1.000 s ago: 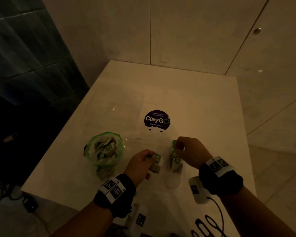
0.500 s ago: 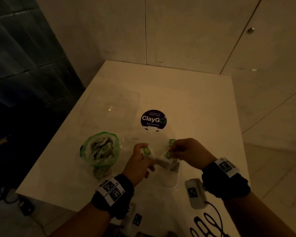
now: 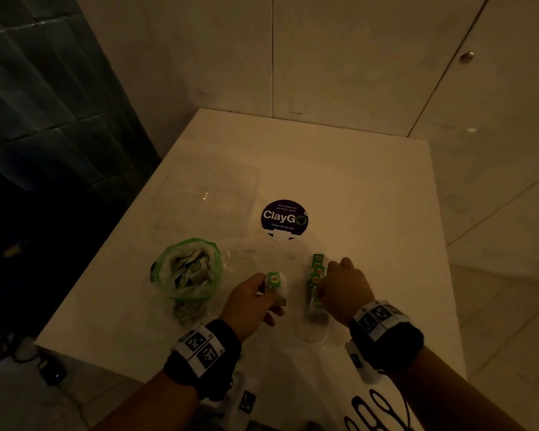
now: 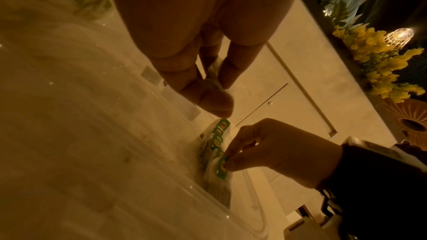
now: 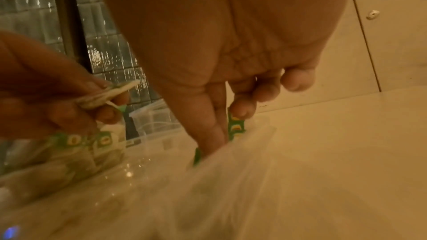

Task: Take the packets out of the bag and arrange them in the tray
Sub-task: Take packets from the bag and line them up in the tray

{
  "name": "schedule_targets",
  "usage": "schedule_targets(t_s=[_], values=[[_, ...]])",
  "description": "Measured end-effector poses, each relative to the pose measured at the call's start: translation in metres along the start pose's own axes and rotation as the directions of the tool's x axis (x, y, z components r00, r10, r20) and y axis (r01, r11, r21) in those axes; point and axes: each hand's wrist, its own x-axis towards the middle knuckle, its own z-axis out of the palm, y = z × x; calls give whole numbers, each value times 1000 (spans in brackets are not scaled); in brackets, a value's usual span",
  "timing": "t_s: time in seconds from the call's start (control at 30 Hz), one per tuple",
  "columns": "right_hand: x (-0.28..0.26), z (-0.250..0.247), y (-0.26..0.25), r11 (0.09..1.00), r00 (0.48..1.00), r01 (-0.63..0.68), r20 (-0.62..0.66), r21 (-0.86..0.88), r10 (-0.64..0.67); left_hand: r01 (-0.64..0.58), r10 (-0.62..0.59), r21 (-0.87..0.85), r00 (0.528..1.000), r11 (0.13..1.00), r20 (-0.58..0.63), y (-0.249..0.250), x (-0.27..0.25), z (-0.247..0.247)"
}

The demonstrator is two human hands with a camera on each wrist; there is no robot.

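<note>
Head view: the left hand (image 3: 252, 301) is pinching a loose packet (image 3: 274, 279) over the clear tray (image 3: 316, 335); the right hand (image 3: 344, 289) is pinching a packet in the upright row (image 3: 316, 275) inside it; the bag (image 3: 187, 269) is sitting to the left.
Left wrist view: the fingers (image 4: 209, 96) are gripping a packet.
Right wrist view: the fingertips (image 5: 240, 110) are closing on a green tag (image 5: 235, 125)

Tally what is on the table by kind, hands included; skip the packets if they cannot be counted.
Green-rimmed bag: 1
Clear tray: 1
Clear container behind it: 1
Round sticker: 1
Hands: 2, left hand and right hand, each pinching packets
Total: 6; the packets overlap too much to count.
</note>
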Motion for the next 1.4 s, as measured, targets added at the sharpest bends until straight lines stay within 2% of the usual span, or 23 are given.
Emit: schedule_targets(t_s=[0.1, 0.23, 0.33, 0.43, 0.5, 0.57, 0.63, 0.77, 0.83, 0.97, 1.2, 1.4], values=[[2, -1, 1, 999, 999, -26, -42, -44, 24, -14, 14, 20, 1000, 1000, -2, -1, 0, 0], [-3, -8, 4, 1000, 999, -27, -47, 16, 28, -15, 16, 88, 1000, 996, -16, -2, 1, 0], [-11, -17, 11, 974, 995, -9, -93, 225, 30, -28, 28, 94, 1000, 995, -7, -4, 3, 2], [-20, -33, 14, 844, 998, 34, -63, 535, 0, -41, 39, 97, 999, 994, 23, -7, 5, 7], [-28, -42, 8, 792, 997, 67, -20, 607, -70, -52, 44, 113, 997, 992, 70, -6, 4, 11], [-33, -45, -1, 812, 992, 107, -3, 574, -128, -68, 53, 132, 992, 989, 114, -5, 2, 15], [-36, -43, -4, 831, 991, 117, -9, 544, -134, -75, 52, 162, 988, 984, 143, -4, 0, 18], [-41, -31, 3, 860, 999, 26, 3, 510, -32, -94, 63, 325, 992, 941, 107, -8, -1, 14], [-43, -23, 3, 906, 999, -13, 50, 424, -9, -109, 89, 386, 994, 916, 68, -10, 0, 9], [-39, -2, -5, 981, 998, -37, 62, 193, 25, -124, 112, 373, 992, 920, 54, -8, -2, 0], [-24, 12, -10, 995, 996, -94, -4, 19, 94, -206, 203, 406, 978, 890, 52, 2, -15, -10], [-22, 8, -11, 995, 995, -93, -34, 41, 95, -326, 346, 453, 937, 830, 41, 13, -29, -28]])
